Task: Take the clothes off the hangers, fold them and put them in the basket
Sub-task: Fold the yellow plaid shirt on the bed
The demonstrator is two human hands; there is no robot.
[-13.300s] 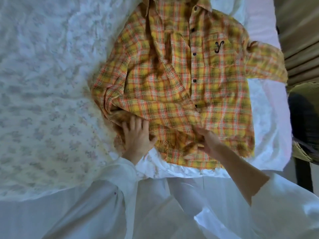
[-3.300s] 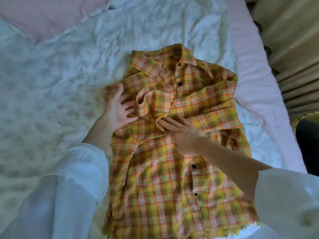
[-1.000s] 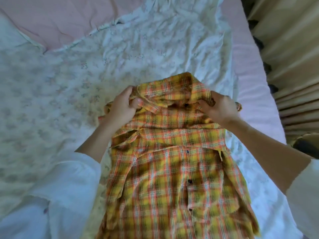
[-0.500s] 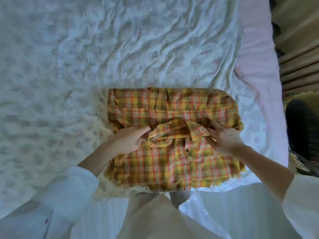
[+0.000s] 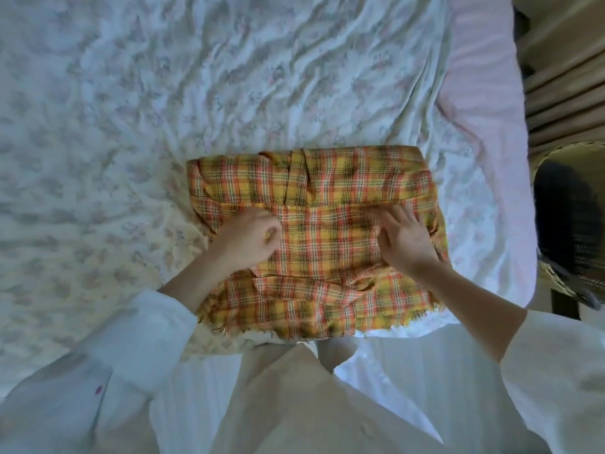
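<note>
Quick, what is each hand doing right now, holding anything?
Left hand: fingers curled on the folded plaid shirt; whether they pinch the cloth cannot be told.
Right hand: open, fingers spread flat on the shirt.

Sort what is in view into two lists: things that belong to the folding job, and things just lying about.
Part of the job:
- plaid shirt, folded on the bed
- left hand, resting on the shirt
- right hand, fingers spread on the shirt
- wicker basket, beside the bed at the right edge, dark cloth inside

Just there:
- floral sheet
- pink sheet
- curtain
</note>
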